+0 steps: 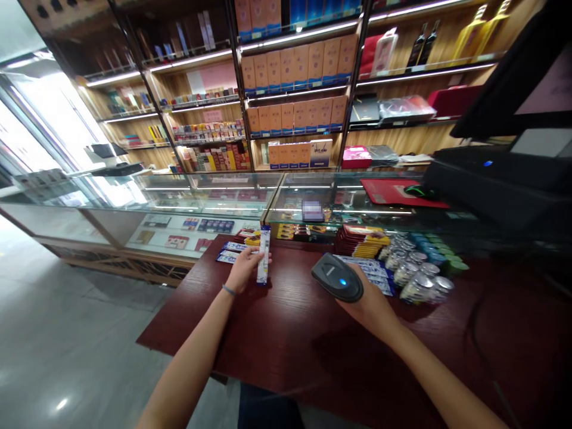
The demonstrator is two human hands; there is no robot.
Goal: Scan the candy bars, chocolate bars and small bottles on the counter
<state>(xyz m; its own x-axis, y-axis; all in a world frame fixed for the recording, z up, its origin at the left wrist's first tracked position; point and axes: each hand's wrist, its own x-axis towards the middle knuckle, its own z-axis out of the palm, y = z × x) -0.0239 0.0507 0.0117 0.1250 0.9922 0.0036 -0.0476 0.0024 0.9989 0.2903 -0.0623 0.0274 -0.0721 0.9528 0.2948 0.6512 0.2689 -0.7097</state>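
Above the left part of the dark red wooden table [286, 333], my left hand [243, 271] is closed on a long, narrow white-and-blue packet [264, 256], held upright. My right hand [364, 304] grips a black handheld barcode scanner [337, 277] with a lit blue light; its head points left toward the packet. Similar blue-and-white packets [229, 253] lie just beyond my left hand, beside some red-and-yellow packs [250, 236]. More blue-and-white packets [375, 273] lie behind the scanner, partly covered by my right hand.
A stack of red-and-yellow packs [360, 241] and several small clear jars [417, 277] stand at the table's right. Beyond the table runs a glass display counter [214, 196]. A black monitor [500, 77] looms at right; a dark cable [478, 333] lies below it. Shelves line the back.
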